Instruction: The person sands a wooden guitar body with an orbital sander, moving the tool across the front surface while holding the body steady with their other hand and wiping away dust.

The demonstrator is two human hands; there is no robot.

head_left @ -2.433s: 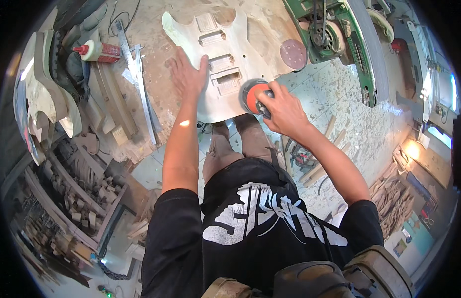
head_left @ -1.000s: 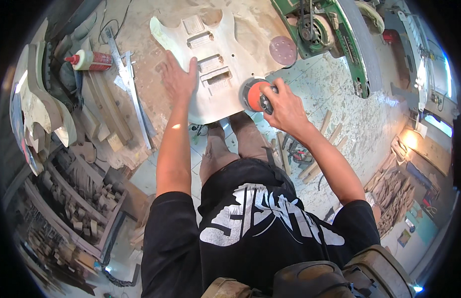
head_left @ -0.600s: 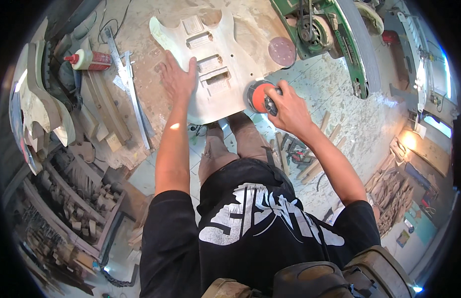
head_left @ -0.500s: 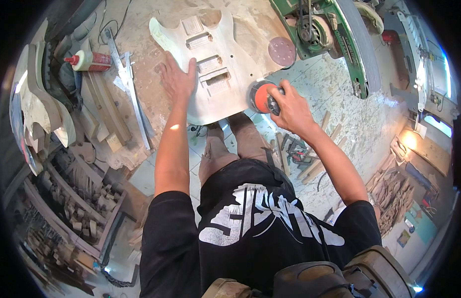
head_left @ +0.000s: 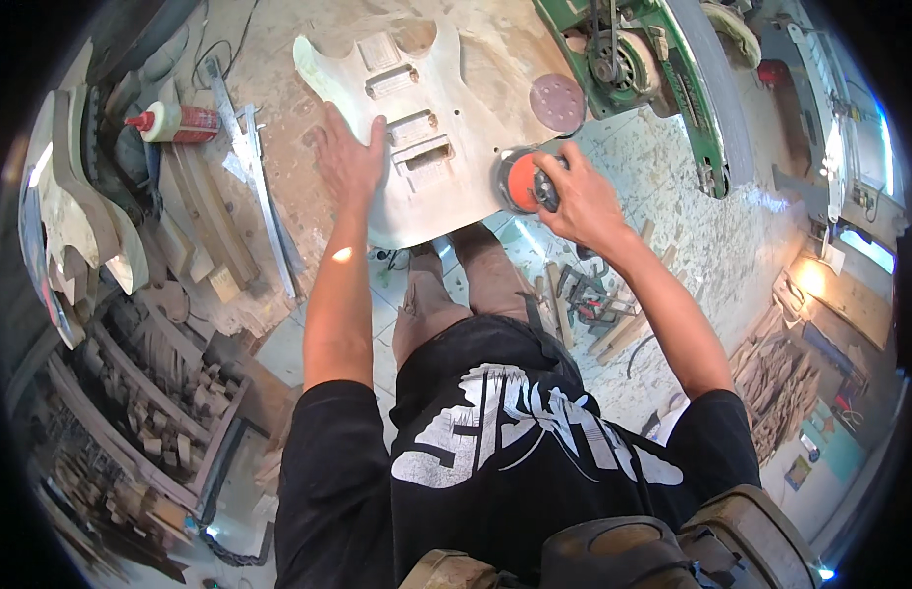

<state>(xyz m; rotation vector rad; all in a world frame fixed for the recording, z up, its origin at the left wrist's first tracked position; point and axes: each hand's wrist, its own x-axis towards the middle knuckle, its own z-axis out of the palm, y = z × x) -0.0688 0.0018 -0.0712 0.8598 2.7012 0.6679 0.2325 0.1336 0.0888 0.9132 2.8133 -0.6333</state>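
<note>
A pale wooden electric guitar body (head_left: pixel 466 147) lies on the dusty workbench (head_left: pixel 279 88), its lower end jutting past the near edge. Routed pockets and small holes show in its top. My left hand (head_left: pixel 350 157) rests flat on its left edge, fingers spread, holding nothing. In my right hand (head_left: pixel 582 201) is an orange and black hand sander (head_left: pixel 520 182), gripped by its dark body. The sander's disc meets the guitar body's lower right edge and stands tilted there; the exact contact is hidden.
A round sanding disc (head_left: pixel 557 103) lies right of the guitar body. Beyond it stands a green belt machine (head_left: pixel 638 69). At left are a glue bottle (head_left: pixel 181 123), metal straightedges (head_left: pixel 260 196), wood strips (head_left: pixel 206 211) and shaped wooden bodies (head_left: pixel 83 226). Clamps (head_left: pixel 591 302) lie on the floor.
My right hand and the sander have shifted slightly, staying at the guitar body's lower right edge. The guitar body and my left hand have moved barely leftward in the picture.
</note>
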